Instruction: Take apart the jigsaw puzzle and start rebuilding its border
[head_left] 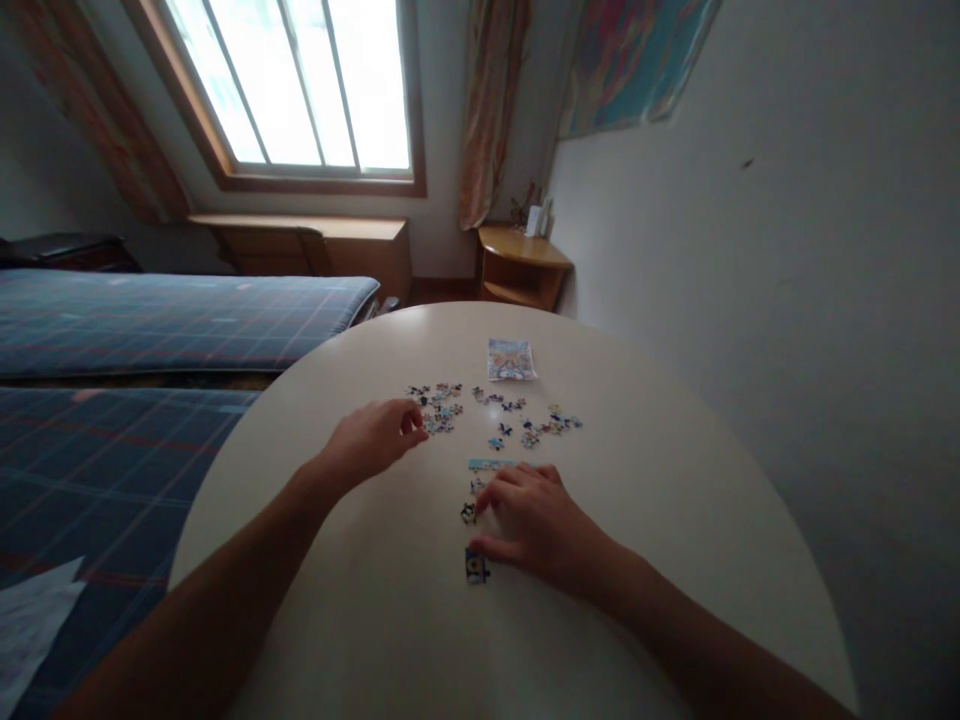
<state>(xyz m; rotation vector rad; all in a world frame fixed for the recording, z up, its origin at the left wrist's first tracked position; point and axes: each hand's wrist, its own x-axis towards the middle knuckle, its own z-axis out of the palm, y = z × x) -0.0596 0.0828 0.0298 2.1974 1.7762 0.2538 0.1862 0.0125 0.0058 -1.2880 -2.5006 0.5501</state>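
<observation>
My left hand [375,440] is at the left edge of a loose group of small jigsaw puzzle pieces [442,412]. Its thumb and fingers curl into a loop, the tips close together; whatever is between them is too small to make out. Over the middle of the table, my right hand [531,515] rests with fingers and thumb apart. The index fingertip lies by a dark-and-white puzzle piece [468,513], and the thumb is just above a joined dark blue section [475,566]. A light blue puzzle strip [486,464] shows beyond the knuckles, partly covered by the right hand.
More puzzle pieces [555,421] lie scattered to the right. Behind them is a printed picture packet [511,360] on the round white table [360,620]. Beds with plaid covers [150,320] stand left, a wall right, and a corner shelf [521,245] beyond.
</observation>
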